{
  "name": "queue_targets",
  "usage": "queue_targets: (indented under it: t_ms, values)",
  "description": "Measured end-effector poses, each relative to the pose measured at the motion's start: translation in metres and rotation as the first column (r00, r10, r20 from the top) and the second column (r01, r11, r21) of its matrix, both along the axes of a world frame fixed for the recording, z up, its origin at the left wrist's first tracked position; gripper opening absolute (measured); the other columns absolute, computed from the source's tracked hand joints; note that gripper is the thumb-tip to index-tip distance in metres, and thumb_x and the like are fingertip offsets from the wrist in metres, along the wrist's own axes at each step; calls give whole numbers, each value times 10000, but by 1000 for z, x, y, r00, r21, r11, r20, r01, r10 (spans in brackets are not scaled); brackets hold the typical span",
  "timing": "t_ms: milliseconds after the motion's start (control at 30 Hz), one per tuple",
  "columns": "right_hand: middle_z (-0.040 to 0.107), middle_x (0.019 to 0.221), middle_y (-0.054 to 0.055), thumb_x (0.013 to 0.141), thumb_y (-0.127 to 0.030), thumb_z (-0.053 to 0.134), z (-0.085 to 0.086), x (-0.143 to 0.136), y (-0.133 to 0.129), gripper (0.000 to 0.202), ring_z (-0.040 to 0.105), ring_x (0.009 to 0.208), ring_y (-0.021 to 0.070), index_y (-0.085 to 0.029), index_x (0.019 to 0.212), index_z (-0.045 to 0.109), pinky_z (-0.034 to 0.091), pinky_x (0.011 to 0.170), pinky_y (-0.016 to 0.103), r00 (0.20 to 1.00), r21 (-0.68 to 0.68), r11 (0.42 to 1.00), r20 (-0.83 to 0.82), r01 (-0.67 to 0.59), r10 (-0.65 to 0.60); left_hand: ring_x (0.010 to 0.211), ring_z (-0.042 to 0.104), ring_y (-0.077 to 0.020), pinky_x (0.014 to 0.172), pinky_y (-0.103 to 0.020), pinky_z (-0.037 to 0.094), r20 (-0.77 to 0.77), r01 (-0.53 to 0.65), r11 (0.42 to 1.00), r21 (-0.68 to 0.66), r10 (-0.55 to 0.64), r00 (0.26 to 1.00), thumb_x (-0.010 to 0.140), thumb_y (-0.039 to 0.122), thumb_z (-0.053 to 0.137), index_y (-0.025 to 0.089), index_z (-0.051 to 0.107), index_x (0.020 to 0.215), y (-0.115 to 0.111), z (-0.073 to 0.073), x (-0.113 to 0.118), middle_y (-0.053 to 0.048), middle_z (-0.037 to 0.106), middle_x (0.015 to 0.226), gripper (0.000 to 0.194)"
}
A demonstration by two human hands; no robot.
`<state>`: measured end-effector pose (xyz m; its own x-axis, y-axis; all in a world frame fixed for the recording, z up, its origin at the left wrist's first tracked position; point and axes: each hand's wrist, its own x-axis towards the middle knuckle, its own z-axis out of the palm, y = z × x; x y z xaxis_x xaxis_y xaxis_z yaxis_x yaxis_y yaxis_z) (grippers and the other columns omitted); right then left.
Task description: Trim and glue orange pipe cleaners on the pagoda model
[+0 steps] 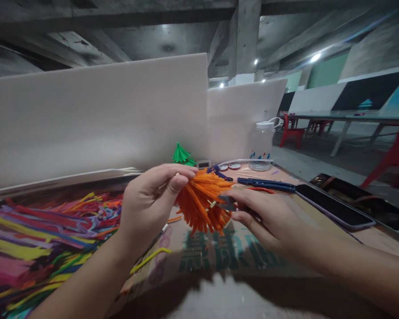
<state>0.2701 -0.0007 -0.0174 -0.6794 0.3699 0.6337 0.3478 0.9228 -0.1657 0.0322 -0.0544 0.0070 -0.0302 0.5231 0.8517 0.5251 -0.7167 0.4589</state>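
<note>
The top of the orange tuft point(202, 201) is hidden behind the left hand point(146, 208), whose fingers point(173, 175) pinch it there, above the surface point(199, 261). The right hand point(262, 212) touches the tuft's right side; its fingers close on small snips point(226, 203), mostly covered, so their blades are hard to make out. Left of the tuft lies a pile of coloured pipe cleaners point(43, 235), cut off by the frame edge. Behind the tuft stand a green paper tree point(182, 154) and a plastic jar point(262, 146); to the right of it lies a phone point(334, 206).
</note>
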Motion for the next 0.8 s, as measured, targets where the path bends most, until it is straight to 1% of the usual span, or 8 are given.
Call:
queue_targets:
  t_ms: [133, 300, 433, 533, 700, 800]
  values:
    - [749, 1010, 75, 975, -200, 497, 5, -1, -2, 246, 696, 877, 186, -162, 1170, 641, 514, 741, 289, 1000, -11, 1000, -3, 11, -12, 932, 729, -173, 852, -305, 607, -22, -7, 1000, 14, 7, 1000, 940, 287, 622, 248, 753, 929, -1, 1, 1, -23, 774, 975, 137]
    - [751, 976, 72, 973, -184, 476, 5, -1, -3, 237, 693, 840, 177, -151, 1145, 636, 514, 715, 279, 1000, -28, 1000, -3, -11, 11, 918, 731, -163, 843, -290, 602, -9, 6, 1000, 19, -6, 1000, 940, 270, 624, 242, 748, 923, 0, 1, 0, -14, 772, 975, 128]
    - [756, 1025, 89, 978, -185, 464, 6, 0, -4, 271, 704, 861, 188, -160, 1196, 623, 531, 716, 292, 1000, -73, 997, 0, -6, 6, 930, 731, -162, 840, -288, 604, -12, 10, 1000, 25, -10, 1000, 946, 264, 617, 238, 743, 926, 0, 1, 0, -16, 770, 974, 130]
    - [758, 1037, 89, 973, -185, 473, 7, 0, -5, 271, 708, 874, 196, -176, 1190, 634, 536, 706, 292, 1000, -100, 995, 23, 13, -10, 932, 731, -174, 819, -297, 610, -21, -11, 999, 36, 12, 1000, 944, 283, 618, 232, 740, 921, -1, 1, 0, -29, 772, 975, 134]
    - [752, 959, 74, 974, -186, 473, 4, 0, -2, 236, 693, 823, 178, -163, 1130, 649, 516, 700, 280, 999, -56, 998, -19, -30, 29, 931, 730, -158, 829, -281, 600, -40, -3, 998, 58, 5, 999, 944, 250, 618, 250, 741, 928, -2, 2, 1, -8, 772, 969, 123]
    - [747, 906, 64, 974, -188, 474, 1, 0, -1, 229, 682, 774, 177, -165, 1125, 645, 500, 667, 278, 999, -22, 999, -5, -33, 33, 924, 731, -165, 821, -289, 602, -40, -11, 999, 51, 13, 999, 942, 267, 620, 246, 743, 930, -1, 2, 1, -15, 774, 975, 125]
